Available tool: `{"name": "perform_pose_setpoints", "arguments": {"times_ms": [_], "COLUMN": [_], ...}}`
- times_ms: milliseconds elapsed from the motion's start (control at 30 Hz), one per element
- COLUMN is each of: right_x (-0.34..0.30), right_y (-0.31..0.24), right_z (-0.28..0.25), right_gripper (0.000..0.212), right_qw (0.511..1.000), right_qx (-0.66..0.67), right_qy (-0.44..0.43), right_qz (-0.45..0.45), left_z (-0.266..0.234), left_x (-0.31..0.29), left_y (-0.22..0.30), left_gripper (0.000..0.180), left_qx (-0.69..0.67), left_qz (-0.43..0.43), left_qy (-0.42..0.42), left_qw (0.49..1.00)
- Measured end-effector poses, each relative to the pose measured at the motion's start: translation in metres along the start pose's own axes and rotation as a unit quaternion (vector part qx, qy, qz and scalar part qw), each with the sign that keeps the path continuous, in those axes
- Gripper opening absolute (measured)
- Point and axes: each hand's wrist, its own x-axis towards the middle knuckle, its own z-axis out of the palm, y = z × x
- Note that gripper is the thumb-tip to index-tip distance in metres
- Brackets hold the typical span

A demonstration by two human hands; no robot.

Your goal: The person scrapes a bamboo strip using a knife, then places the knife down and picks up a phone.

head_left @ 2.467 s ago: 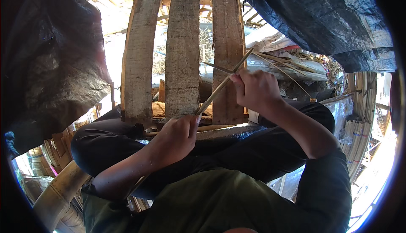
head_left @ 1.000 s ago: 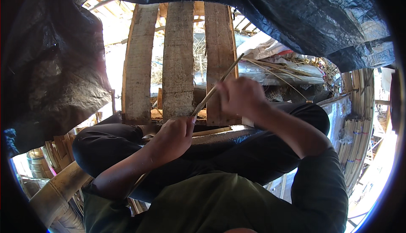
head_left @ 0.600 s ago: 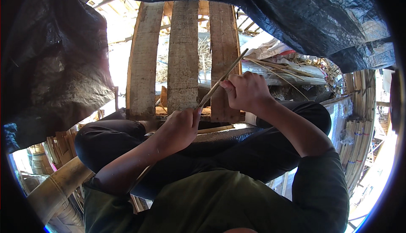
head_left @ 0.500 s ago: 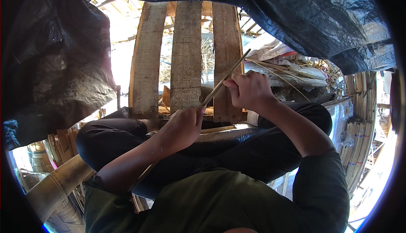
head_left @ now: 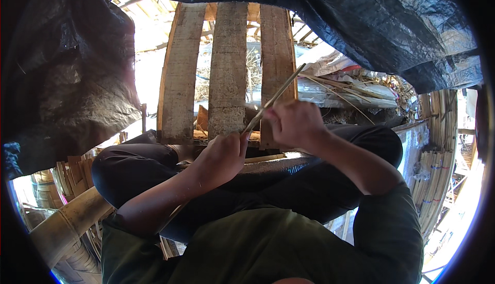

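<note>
A long, thin bamboo strip (head_left: 282, 91) slants up and to the right in front of me, its far tip lying over the right-hand plank. My left hand (head_left: 221, 153) is closed around its lower part, thumb along the strip. The other end seems to run back under my left forearm, where a pale length shows. Close above the left hand, my right hand (head_left: 298, 121) is curled into a fist against the strip, slightly blurred. Whatever that fist grips is hidden by the fingers.
Three upright wooden planks (head_left: 228, 67) stand ahead, just beyond my crossed legs. Dark plastic sheeting (head_left: 371, 26) hangs above and at left. Loose bamboo strips (head_left: 348, 89) lie to the right, with bundled strips (head_left: 434, 178) at far right. A thick bamboo pole (head_left: 72, 222) lies at lower left.
My right hand has moved down and left along the strip, closer to my left hand. The left hand and the strip have stayed nearly in place.
</note>
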Motion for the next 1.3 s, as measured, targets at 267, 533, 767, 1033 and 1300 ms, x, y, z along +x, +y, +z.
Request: {"name": "perform_pose_setpoints", "arguments": {"times_ms": [267,533,767,1033,1300], "right_x": [0.012,0.019,0.004,0.032,0.032], "right_y": [0.008,0.049,0.009,0.063,0.047], "right_z": [-0.013,-0.013,-0.013,-0.014,-0.023], "right_gripper": [0.043,0.043,0.05,0.053,0.05], "right_qw": [0.988,0.992,0.997,0.976,0.914], "right_qx": [0.025,-0.024,-0.008,0.081,0.338], "right_qy": [-0.059,0.086,-0.02,0.077,0.075], "right_qz": [0.139,0.094,0.07,0.187,0.214], "left_z": [-0.001,-0.002,-0.003,-0.009,-0.023], "left_x": [-0.002,-0.001,-0.004,0.002,-0.001], "left_y": [0.001,0.003,0.0,0.004,0.02], "left_gripper": [0.029,0.029,0.028,0.031,0.033], "left_qx": [0.024,0.051,0.039,-0.036,-0.061], "left_qz": [0.036,0.036,0.015,-0.031,-0.025], "left_qy": [0.021,0.012,0.002,0.001,0.039], "left_qw": [0.999,0.998,0.999,0.999,0.997]}}
